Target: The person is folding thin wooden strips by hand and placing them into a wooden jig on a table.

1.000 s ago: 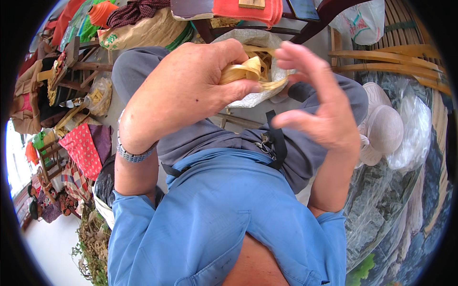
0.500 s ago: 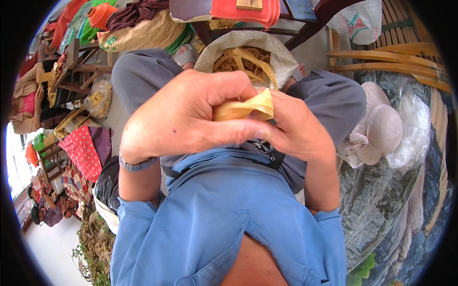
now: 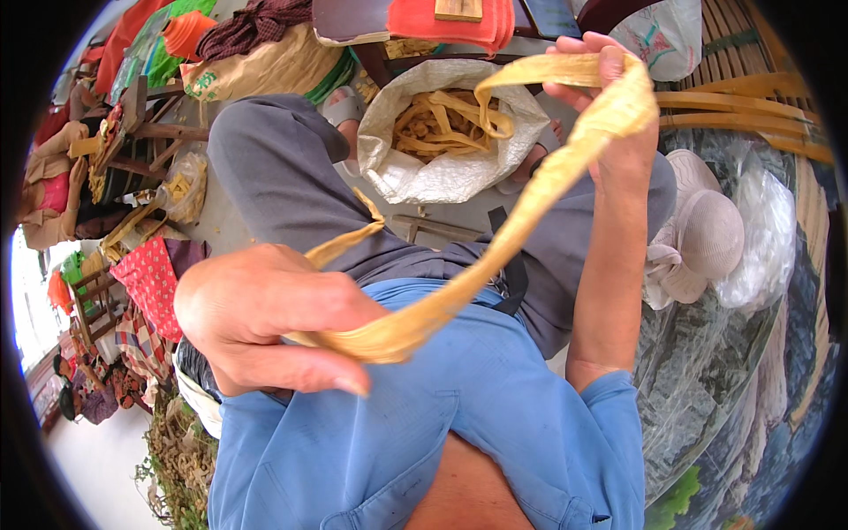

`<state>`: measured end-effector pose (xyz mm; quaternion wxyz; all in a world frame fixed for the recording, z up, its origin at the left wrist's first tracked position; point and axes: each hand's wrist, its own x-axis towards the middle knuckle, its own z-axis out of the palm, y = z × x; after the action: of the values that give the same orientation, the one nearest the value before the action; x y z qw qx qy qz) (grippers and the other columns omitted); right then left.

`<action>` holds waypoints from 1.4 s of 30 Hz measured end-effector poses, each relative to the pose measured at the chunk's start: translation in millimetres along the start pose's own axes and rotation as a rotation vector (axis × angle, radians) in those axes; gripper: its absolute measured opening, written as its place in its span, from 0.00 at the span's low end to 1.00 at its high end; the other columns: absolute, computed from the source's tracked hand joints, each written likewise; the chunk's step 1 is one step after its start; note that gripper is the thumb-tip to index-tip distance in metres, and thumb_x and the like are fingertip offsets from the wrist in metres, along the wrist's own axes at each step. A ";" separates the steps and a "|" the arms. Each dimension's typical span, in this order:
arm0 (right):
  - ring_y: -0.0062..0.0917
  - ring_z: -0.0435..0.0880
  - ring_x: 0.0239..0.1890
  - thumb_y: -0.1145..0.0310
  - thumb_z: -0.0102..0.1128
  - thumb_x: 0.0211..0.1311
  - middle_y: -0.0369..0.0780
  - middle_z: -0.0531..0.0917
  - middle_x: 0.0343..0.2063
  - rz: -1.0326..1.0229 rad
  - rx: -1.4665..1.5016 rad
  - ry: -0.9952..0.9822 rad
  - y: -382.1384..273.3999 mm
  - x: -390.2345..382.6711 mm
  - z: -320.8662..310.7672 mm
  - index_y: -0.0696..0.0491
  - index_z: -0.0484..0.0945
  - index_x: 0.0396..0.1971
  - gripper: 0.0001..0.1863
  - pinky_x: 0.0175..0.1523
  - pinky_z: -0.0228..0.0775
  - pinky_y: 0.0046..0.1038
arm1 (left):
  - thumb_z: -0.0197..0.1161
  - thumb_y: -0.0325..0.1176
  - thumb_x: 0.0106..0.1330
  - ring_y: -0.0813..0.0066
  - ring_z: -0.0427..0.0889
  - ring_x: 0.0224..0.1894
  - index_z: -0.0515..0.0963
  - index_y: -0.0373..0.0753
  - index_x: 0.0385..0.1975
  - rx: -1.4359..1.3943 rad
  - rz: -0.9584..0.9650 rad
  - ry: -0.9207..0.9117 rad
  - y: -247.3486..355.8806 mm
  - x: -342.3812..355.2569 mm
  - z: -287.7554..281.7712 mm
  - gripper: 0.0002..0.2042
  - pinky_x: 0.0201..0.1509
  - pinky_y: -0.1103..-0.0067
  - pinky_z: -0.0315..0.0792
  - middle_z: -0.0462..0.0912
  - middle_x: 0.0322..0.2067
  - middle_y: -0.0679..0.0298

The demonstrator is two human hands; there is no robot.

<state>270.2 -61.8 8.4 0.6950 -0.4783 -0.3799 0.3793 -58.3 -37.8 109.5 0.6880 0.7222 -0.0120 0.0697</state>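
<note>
A long, flat, yellow straw-like strip is stretched slantwise across my lap. Near my belly, my left hand has closed on it, with the thumb against the fingers. A thin tail of the strip sticks out past that hand over my left thigh. Up at the right, my right hand grips the strip higher along its length, some of its fingers hidden behind it. From there the strip runs back left and droops into a white woven sack, where more yellow strips lie coiled. The sack stands between my feet.
Beyond the sack is a dark chair with a red cloth and a wooden block. At right lie a pale hat, clear plastic and curved wooden slats. At left, another person sits near a wooden stool.
My hands were together in front of me around a bunched piece of the strip. They have moved apart, left hand down-left and right hand up-right, with the strip stretched between them.
</note>
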 end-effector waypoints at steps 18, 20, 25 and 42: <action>0.41 0.70 0.67 0.68 0.69 0.58 0.47 0.72 0.64 -0.011 -0.986 -0.591 8.7 -93.3 11.2 0.52 0.68 0.64 0.33 0.67 0.66 0.37 | 0.59 0.42 0.75 0.83 0.76 0.19 0.72 0.36 0.35 -0.052 -0.678 0.166 -37.7 47.3 17.0 0.14 0.22 0.82 0.70 0.75 0.18 0.68; 0.41 0.74 0.63 0.71 0.68 0.57 0.45 0.75 0.60 -0.136 -0.890 -0.604 3.1 -96.5 20.4 0.51 0.72 0.61 0.29 0.63 0.71 0.36 | 0.59 0.42 0.75 0.83 0.76 0.20 0.72 0.36 0.35 -0.067 -0.663 0.153 -41.1 53.0 19.5 0.14 0.23 0.82 0.70 0.75 0.19 0.68; 0.41 0.84 0.46 0.77 0.63 0.56 0.42 0.85 0.43 -0.231 -0.719 -0.712 17.0 -88.5 23.2 0.52 0.79 0.48 0.18 0.46 0.78 0.37 | 0.60 0.41 0.75 0.83 0.76 0.22 0.71 0.36 0.37 -0.034 -0.612 0.144 -53.3 57.6 25.3 0.13 0.26 0.83 0.72 0.75 0.21 0.67; 0.48 0.83 0.46 0.66 0.61 0.59 0.51 0.84 0.40 0.142 -1.153 -0.541 101.9 -50.9 -25.4 0.52 0.77 0.46 0.15 0.47 0.75 0.46 | 0.53 0.34 0.78 0.82 0.76 0.22 0.70 0.32 0.56 -0.502 -0.527 0.008 -34.4 34.1 32.3 0.14 0.27 0.82 0.73 0.74 0.22 0.68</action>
<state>254.6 -90.7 -103.6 0.1787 -0.6866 -0.6524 0.2665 -17.9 -65.5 78.0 0.8384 0.5086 0.1607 -0.1124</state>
